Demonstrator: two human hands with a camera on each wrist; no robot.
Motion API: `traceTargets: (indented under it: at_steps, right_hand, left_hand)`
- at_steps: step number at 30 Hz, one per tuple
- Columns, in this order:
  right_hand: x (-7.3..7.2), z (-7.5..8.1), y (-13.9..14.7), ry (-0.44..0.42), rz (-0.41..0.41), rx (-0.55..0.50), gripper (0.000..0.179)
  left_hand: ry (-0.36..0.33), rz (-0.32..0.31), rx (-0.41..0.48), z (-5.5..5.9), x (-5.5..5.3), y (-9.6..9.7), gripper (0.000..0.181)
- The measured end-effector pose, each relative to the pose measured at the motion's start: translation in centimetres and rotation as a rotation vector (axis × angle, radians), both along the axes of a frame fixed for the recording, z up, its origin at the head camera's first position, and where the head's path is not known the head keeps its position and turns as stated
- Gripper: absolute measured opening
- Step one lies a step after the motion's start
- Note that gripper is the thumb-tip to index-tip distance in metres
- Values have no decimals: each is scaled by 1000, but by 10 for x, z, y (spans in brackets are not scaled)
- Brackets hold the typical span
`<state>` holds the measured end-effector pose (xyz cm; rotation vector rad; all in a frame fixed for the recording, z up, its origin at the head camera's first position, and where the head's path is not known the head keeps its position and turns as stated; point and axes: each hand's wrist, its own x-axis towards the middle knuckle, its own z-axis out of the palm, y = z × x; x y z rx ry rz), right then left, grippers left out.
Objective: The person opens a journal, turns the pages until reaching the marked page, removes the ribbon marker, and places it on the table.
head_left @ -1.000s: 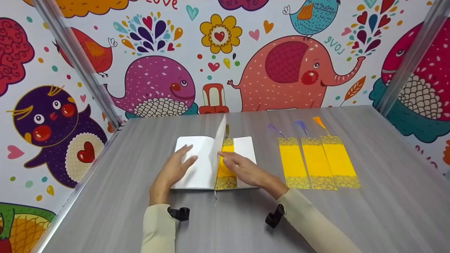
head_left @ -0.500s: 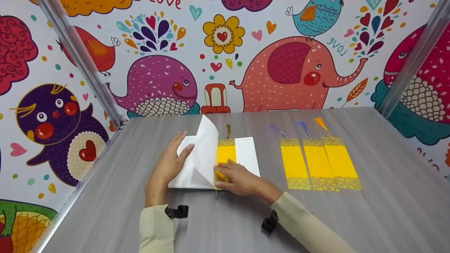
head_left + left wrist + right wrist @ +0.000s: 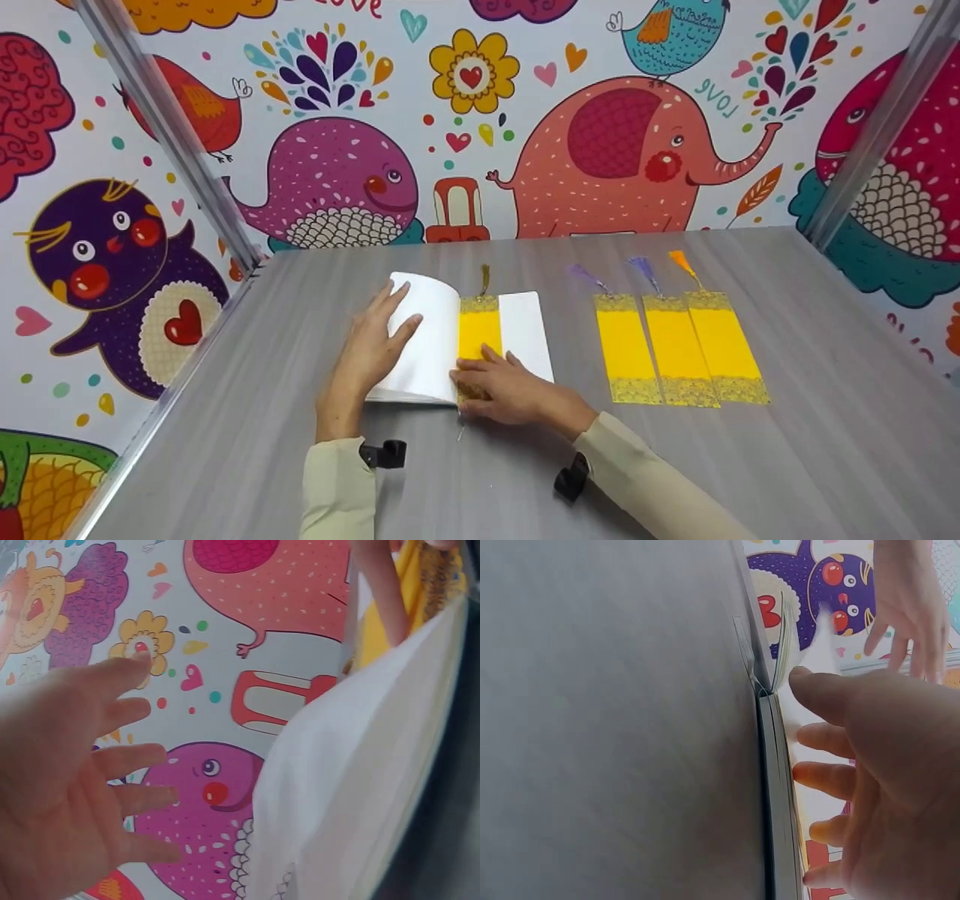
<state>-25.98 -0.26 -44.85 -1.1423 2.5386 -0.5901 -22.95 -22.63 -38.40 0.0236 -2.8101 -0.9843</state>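
Note:
An open notebook (image 3: 421,337) with blank white pages lies on the table. A yellow bookmark (image 3: 480,330) with patterned gold ends and a dark gold tassel lies on its right page, close to the spine. My right hand (image 3: 506,386) is spread over the lower part of this bookmark, fingertips near the spine, hiding its bottom end. At the left page's outer edge is my left hand (image 3: 367,341), fingers extended and thumb over the paper. In the left wrist view a page (image 3: 322,772) curves up off the book, and the left hand (image 3: 82,772) shows straight, spread fingers.
Three more yellow bookmarks (image 3: 682,349) with purple, blue-violet and orange tassels lie to the right, two of them overlapping. A thin ribbon (image 3: 460,429) hangs from the notebook's lower edge. Behind the grey table (image 3: 465,495) stands a cartoon-printed wall (image 3: 352,75).
The page that stood upright has turned over to the left side. My right hand has moved from that page down onto the bookmark; the left hand has stayed near the left page.

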Motion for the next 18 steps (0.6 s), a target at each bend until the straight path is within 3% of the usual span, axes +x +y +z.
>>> traceTargets:
  at_steps: [12, 18]
  right_hand:
    - [-1, 2, 3, 23, 41, 85, 59]
    - [0, 2, 6, 33, 54, 107, 59]
  left_hand:
    - [-107, -70, -62, -46, -16, 2, 58]
    - [-166, -79, -82, -58, -19, 3, 58]
